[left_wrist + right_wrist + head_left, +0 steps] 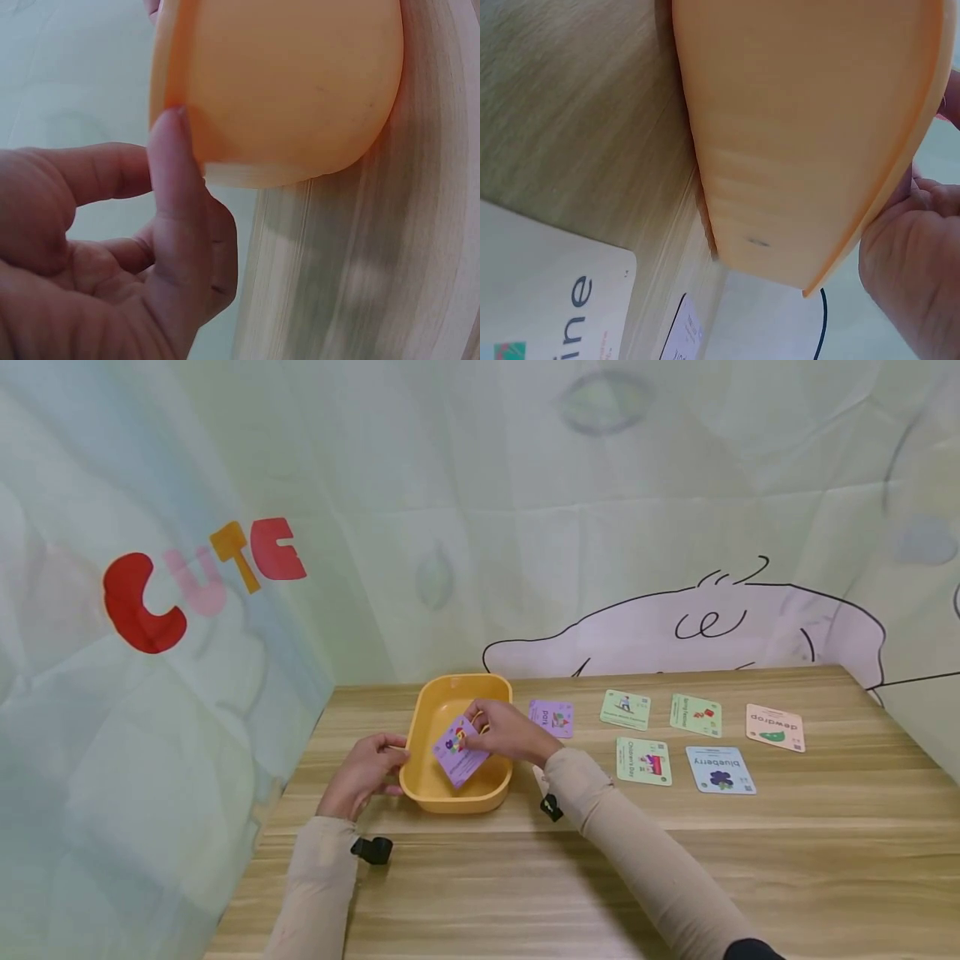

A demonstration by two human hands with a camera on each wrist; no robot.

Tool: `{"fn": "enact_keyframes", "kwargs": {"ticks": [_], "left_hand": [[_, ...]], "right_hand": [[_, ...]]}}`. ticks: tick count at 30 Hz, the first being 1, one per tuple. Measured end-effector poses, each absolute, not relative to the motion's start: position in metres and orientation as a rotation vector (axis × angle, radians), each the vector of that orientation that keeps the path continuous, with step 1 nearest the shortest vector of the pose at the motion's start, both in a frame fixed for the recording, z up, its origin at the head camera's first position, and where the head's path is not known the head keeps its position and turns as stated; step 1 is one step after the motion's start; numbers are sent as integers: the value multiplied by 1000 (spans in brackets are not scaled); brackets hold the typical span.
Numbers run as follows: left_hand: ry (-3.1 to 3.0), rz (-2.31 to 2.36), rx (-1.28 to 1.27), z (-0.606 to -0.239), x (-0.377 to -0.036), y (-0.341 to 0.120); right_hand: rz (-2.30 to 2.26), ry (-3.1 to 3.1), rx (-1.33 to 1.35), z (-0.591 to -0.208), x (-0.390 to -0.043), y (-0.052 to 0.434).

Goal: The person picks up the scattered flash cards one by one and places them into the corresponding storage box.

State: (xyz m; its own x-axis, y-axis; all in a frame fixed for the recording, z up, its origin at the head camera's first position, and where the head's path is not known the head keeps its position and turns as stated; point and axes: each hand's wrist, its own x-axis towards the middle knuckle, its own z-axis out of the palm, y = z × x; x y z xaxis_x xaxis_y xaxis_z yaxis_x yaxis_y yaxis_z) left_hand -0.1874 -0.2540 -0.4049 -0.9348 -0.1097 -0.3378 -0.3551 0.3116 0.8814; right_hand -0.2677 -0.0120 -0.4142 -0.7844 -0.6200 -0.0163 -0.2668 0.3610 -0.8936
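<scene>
A yellow plastic tray [450, 805] sits on the wooden table, left of several picture cards. My left hand [367, 772] grips its left rim; the left wrist view shows the thumb and fingers at the tray's edge [300, 82]. Over the tray's inside, my right hand [513, 732] pinches a purple card [459, 762] with a colourful picture, tilted. Whether that card touches the tray floor, I cannot tell. From the right wrist, the tray's outer wall [802, 135] hides the card and most of the fingers; part of the right hand [915, 262] shows beyond the rim.
Right of the tray lie a purple "park" card [551, 718], a skier card [625, 709], a Spring Festival card [696, 716], a Children's Day card [643, 761], a blueberry card [721, 770] and a dewdrop card [776, 727]. A pale card [547, 285] is partly hidden by the right wrist.
</scene>
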Motion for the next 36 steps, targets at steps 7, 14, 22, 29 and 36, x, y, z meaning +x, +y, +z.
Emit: {"fn": "enact_keyframes", "kwargs": {"ticks": [7,14,22,29,36], "left_hand": [[2361,1678,-413,-404,-187,-254],[2371,1665,-427,-406,-188,-254],[2378,1668,-412,-407,-188,-254],[2374,1666,-421,-407,-189,-254],[2369,1673,-421,-407,-188,-254]], "right_hand": [[-1419,2280,-755,-415,-269,-11],[-1426,2289,-746,-415,-269,-12],[-1536,2155,-722,-420,-269,-13],[-1518,2124,-694,-419,-269,-12],[-1512,2121,-684,-417,-269,-12]]}}
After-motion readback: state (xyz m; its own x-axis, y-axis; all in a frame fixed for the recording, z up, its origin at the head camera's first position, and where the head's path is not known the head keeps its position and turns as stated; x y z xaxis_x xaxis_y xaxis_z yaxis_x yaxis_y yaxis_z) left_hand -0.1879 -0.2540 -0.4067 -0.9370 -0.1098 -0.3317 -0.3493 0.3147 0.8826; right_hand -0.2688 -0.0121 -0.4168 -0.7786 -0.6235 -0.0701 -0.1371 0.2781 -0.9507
